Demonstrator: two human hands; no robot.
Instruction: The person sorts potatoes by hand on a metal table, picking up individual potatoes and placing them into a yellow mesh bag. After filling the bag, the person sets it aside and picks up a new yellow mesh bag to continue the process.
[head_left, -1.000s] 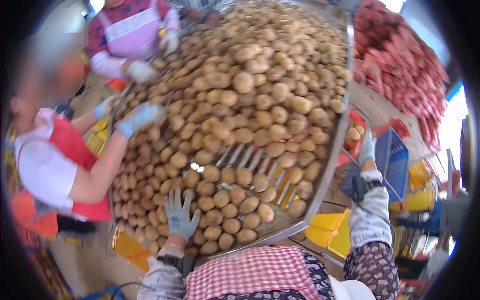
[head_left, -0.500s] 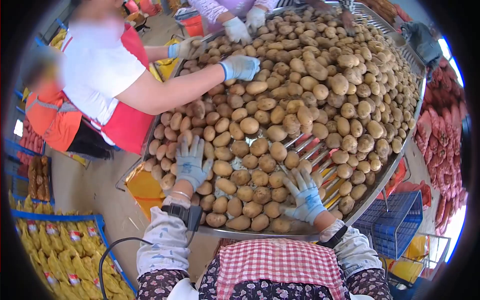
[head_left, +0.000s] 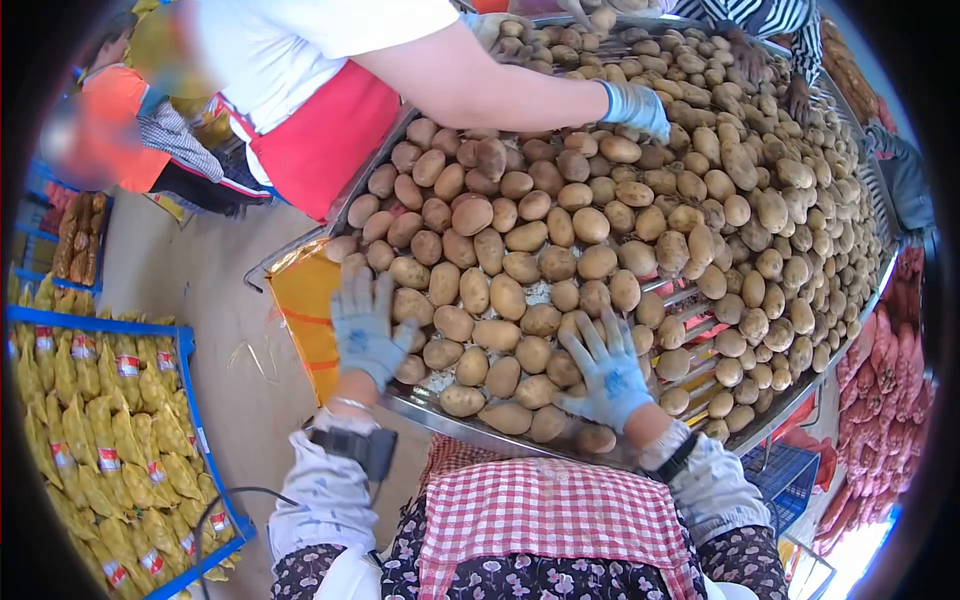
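Grey-blue gloved fingers lie spread and flat: the left hand [head_left: 365,325] rests open on the potatoes [head_left: 520,270] at the near-left corner of the metal tray [head_left: 420,408], gripping nothing; the right hand [head_left: 607,372], equally splayed, presses on potatoes near the tray's front edge. Potatoes crowd right to that edge, so a careless sweep could likely push some over it to the floor. A co-worker's gloved hand [head_left: 632,105] reaches across farther up the tray, and hands could collide. Yellow bags [head_left: 95,440] sit left of the tray.
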